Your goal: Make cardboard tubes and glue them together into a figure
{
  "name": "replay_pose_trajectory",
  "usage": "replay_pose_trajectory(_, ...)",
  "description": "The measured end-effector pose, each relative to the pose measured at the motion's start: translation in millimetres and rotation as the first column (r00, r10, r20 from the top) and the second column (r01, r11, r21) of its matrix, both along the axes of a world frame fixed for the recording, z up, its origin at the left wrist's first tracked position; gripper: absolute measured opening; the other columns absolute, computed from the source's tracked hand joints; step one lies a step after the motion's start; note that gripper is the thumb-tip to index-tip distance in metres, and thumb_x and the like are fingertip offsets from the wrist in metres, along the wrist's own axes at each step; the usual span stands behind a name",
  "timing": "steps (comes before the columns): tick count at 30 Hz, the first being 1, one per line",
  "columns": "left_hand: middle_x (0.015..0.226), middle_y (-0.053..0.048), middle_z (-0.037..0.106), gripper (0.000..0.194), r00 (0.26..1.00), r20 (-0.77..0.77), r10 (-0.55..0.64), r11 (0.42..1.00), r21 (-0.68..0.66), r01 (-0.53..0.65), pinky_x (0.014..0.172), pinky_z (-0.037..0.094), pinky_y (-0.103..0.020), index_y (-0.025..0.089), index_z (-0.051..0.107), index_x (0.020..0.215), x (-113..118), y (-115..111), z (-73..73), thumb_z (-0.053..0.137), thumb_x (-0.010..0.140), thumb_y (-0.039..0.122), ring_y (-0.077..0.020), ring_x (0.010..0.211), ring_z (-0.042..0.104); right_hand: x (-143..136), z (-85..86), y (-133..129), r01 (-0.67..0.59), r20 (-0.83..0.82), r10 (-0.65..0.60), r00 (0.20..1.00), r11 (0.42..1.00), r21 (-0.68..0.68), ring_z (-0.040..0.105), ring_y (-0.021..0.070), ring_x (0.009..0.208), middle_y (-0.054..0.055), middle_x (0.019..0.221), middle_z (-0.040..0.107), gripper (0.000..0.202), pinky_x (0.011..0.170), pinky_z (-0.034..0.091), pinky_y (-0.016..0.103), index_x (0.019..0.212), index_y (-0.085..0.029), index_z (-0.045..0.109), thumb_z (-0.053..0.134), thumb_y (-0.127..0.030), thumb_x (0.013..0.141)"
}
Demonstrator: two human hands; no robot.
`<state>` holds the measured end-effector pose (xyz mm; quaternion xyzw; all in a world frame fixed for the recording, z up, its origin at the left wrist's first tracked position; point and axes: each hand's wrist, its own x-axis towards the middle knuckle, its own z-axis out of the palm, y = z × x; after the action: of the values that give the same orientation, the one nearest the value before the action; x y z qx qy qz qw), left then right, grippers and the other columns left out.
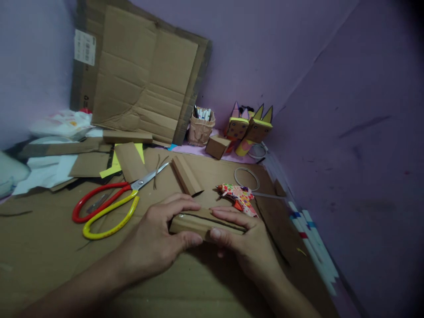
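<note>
Between both hands is a folded cardboard piece (pixel 192 224), long and box-like, with a dark seam along its top. My left hand (pixel 168 232) is closed around its left end, thumb in front and fingers over the top. My right hand (pixel 240 229) grips the right end the same way. Just beyond them lies another folded cardboard strip (pixel 186 175). A glue gun (pixel 236 196) with a flowery pattern rests behind my right hand. Scissors (pixel 134 187) with one red and one yellow handle lie open to the left of my left hand.
Cardboard (pixel 43 247) covers the work surface. A large cardboard sheet (pixel 142 70) leans on the back wall. Near it stand a holder with markers (pixel 201 128), a small cardboard box (pixel 217 147) and two decorated cardboard figures (pixel 260 130). White markers (pixel 313 243) lie along the right edge.
</note>
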<state>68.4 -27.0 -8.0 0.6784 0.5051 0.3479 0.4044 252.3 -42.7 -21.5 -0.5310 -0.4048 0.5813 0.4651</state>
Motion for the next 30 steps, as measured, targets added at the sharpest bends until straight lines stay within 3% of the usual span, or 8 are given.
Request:
replay_pose_trajectory(4,0.108,-0.003,0.067,0.034,1.000,-0.001,0.021,0.999,0.048,-0.021,0.092,0.048,-0.031,0.023,0.070,0.095,0.7,-1.5,-2.8,0.075,0.062,0.028,-0.0231,0.105,0.060,0.8,-1.1,1.1,0.009,-0.028,-0.010,1.000,0.999,-0.033,0.057,0.0079,0.043,0.010,0.103,0.066,0.037,0.033,0.050,0.021,0.081,-0.016,0.077,0.086,-0.029,0.047)
replay_pose_trajectory(8,0.103,-0.005,0.069,0.035,0.999,-0.015,-0.046,0.975,0.215,0.048,0.087,0.050,-0.029,0.019,0.068,0.096,-1.0,-1.7,-4.6,0.076,0.065,0.030,-0.0229,0.101,0.062,1.5,-2.3,1.3,0.023,-0.074,-0.028,0.997,0.997,-0.073,0.055,0.0063,0.038,0.008,0.093,0.069,0.037,0.031,0.047,0.019,0.081,-0.016,0.076,0.086,-0.030,0.049)
replay_pose_trajectory(12,0.099,-0.006,0.070,0.030,0.994,-0.024,-0.109,0.937,0.331,0.110,0.084,0.051,-0.028,0.019,0.067,0.094,-3.2,-0.1,-4.0,0.075,0.069,0.032,-0.0220,0.097,0.064,0.9,-2.5,0.5,0.025,-0.081,-0.031,0.996,0.997,-0.077,0.055,0.0064,0.038,0.008,0.095,0.069,0.036,0.030,0.046,0.019,0.078,-0.016,0.076,0.087,-0.030,0.047)
replay_pose_trajectory(19,0.097,-0.006,0.071,0.030,0.993,0.006,-0.114,0.910,0.401,0.102,0.084,0.050,-0.025,0.018,0.067,0.093,-5.0,-1.6,-6.2,0.077,0.068,0.031,-0.0201,0.094,0.065,1.2,-2.9,0.1,-0.015,-0.107,0.013,0.994,1.000,-0.023,0.060,0.0089,0.048,0.008,0.103,0.065,0.028,0.032,0.047,0.017,0.077,-0.019,0.077,0.085,-0.029,0.052)
replay_pose_trajectory(26,0.101,-0.003,0.068,0.027,0.991,0.007,-0.137,0.918,0.376,0.124,0.088,0.048,-0.026,0.022,0.066,0.094,-4.6,-0.9,-5.5,0.076,0.069,0.025,-0.0201,0.099,0.063,2.9,-4.0,-1.2,-0.018,-0.098,0.020,0.995,1.000,0.016,0.063,0.0137,0.060,0.008,0.106,0.064,0.025,0.033,0.048,0.018,0.076,-0.021,0.077,0.085,-0.028,0.053)
replay_pose_trajectory(28,0.114,-0.005,0.063,0.041,0.990,0.074,-0.118,0.948,0.306,0.090,0.089,0.048,-0.029,0.024,0.060,0.108,-3.1,-1.3,-6.0,0.075,0.069,0.024,-0.0218,0.106,0.060,3.6,-4.7,0.2,0.037,-0.103,-0.033,0.994,0.999,0.036,0.064,0.0159,0.064,0.007,0.107,0.065,0.027,0.036,0.050,0.020,0.078,-0.021,0.077,0.085,-0.028,0.053)
replay_pose_trajectory(30,0.125,-0.007,0.056,0.056,0.968,0.242,-0.069,0.988,0.153,0.032,0.079,0.053,-0.029,0.026,0.046,0.120,-1.1,-1.5,-6.0,0.073,0.071,0.024,-0.0221,0.103,0.061,4.3,-6.4,1.6,0.113,-0.118,-0.104,0.988,0.991,0.068,0.064,0.0168,0.068,0.006,0.107,0.066,0.030,0.042,0.054,0.023,0.083,-0.023,0.076,0.084,-0.031,0.055)
